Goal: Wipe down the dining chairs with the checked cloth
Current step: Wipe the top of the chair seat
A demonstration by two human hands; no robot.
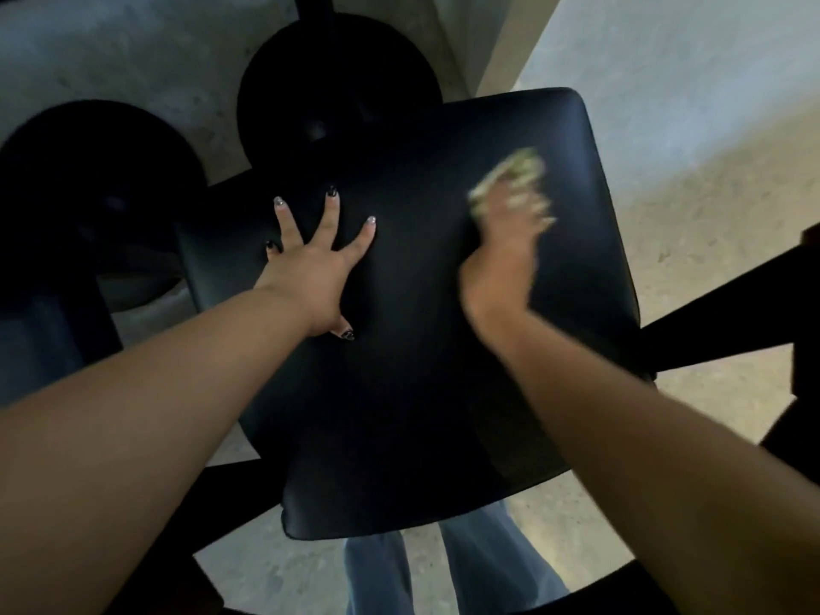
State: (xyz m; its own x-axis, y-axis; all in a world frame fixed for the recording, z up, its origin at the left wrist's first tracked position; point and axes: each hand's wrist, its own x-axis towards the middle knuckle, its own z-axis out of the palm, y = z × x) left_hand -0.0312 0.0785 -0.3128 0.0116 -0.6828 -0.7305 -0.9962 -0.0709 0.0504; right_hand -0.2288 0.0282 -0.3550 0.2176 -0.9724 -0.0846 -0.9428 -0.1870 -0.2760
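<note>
**Ana:** Head view puts us right above 1 black chair seat (421,326). Which step is this?

**Ben:** Wiping the seat, I'd judge. The right hand (506,241) is on the far right part of the cushion, blurred, with the checked cloth (510,170) bunched under and ahead of its fingers. Only a pale, greenish smear of cloth shows; I can't make out the checks.

**Ana:** Is that hand gripping the cloth or just pressing it?

**Ben:** Too blurred to say. The cloth is between the fingers and the seat, that much is plain.

**Ana:** And the left hand (317,268)?

**Ben:** Flat on the seat's left side, fingers spread wide and straight, holding nothing. It looks like it's steadying the chair.

**Ana:** What does the next move call for?

**Ben:** My guess: carrying the cloth across the middle and near edge of the cushion, and shifting the left hand so the patch under it gets wiped too. After that, the frame and legs, then the other seats. 2 dark round stools (337,82) stand just beyond on the concrete floor (710,193).

**Ana:** Any brands, labels, writing?

**Ben:** None that I can read. The seat is plain, and the blue jeans (488,565) below show no tag.
</note>
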